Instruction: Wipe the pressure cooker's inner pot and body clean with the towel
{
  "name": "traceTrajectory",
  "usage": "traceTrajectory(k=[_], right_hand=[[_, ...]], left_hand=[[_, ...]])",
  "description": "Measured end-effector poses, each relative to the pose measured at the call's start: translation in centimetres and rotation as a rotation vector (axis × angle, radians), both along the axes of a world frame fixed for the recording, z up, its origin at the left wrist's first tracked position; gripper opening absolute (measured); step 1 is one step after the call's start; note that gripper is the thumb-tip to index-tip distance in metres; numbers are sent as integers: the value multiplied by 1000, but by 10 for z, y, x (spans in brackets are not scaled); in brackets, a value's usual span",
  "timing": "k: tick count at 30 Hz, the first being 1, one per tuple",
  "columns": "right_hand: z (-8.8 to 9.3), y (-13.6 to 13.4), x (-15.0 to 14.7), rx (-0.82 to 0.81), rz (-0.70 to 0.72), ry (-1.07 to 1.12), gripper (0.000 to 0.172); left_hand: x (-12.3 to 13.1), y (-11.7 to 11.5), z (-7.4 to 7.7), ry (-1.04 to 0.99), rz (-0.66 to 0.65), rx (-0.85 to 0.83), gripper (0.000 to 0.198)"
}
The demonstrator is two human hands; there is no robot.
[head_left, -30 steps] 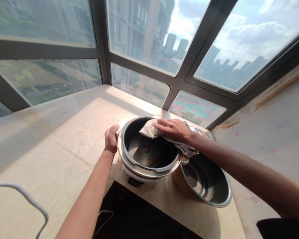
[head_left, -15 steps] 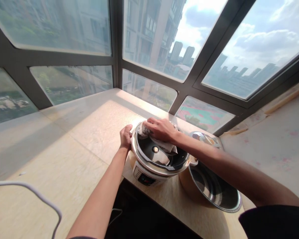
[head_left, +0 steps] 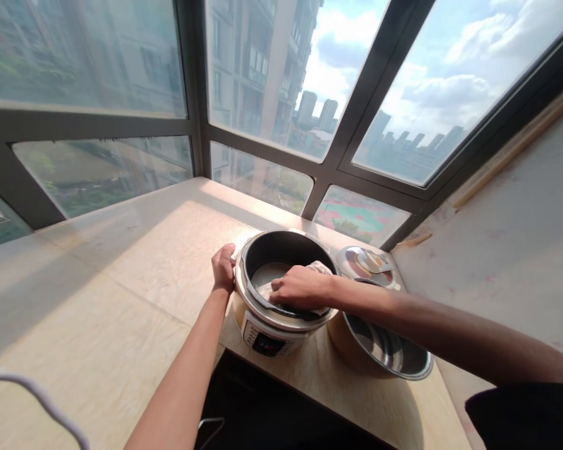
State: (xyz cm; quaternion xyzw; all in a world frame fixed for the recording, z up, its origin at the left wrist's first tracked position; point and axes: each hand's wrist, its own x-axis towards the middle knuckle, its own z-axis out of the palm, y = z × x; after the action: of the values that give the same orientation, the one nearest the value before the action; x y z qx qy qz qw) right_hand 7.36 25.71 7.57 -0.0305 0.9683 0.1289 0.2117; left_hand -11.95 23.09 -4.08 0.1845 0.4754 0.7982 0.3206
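Observation:
A white electric pressure cooker (head_left: 267,325) stands open on a wooden counter (head_left: 136,269), its dark inner wall showing. My left hand (head_left: 223,267) grips the cooker's left rim, fingers curled over the edge. My right hand (head_left: 300,287) is inside the cooker near its front rim, closed on a white cloth (head_left: 319,267) that it presses against the inside.
A metal inner pot (head_left: 385,350) sits tilted to the right of the cooker. Behind it lies the cooker lid (head_left: 366,261). Large windows close off the counter's back. A white cord (head_left: 37,400) curves at the lower left. A dark gap (head_left: 263,412) opens below the counter's front edge.
My right hand with the cloth has swept from the cooker's back rim, round the left side, down to the front inside wall. My left hand has stayed on the left rim.

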Motion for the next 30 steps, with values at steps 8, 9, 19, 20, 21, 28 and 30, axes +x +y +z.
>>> traceTrajectory(k=[8, 9, 19, 20, 21, 28, 30], right_hand=[[29, 6, 13, 59, -300, 72, 22], [34, 7, 16, 62, -329, 107, 21], [57, -7, 73, 39, -579, 387, 32], [58, -10, 80, 40, -584, 406, 34], [57, -13, 86, 40, -582, 429, 35], [48, -27, 121, -7, -590, 635, 41], [44, -29, 128, -42, -597, 695, 41]], left_hand=[[1, -2, 8, 80, 77, -71, 34], [1, -2, 8, 93, 93, -84, 34], [-1, -2, 7, 187, 205, -209, 35], [0, -4, 9, 198, 225, -231, 36], [1, -5, 11, 211, 246, -256, 36], [-4, -20, 21, 362, 223, -467, 44], [-8, -25, 20, 373, 185, -501, 43]])
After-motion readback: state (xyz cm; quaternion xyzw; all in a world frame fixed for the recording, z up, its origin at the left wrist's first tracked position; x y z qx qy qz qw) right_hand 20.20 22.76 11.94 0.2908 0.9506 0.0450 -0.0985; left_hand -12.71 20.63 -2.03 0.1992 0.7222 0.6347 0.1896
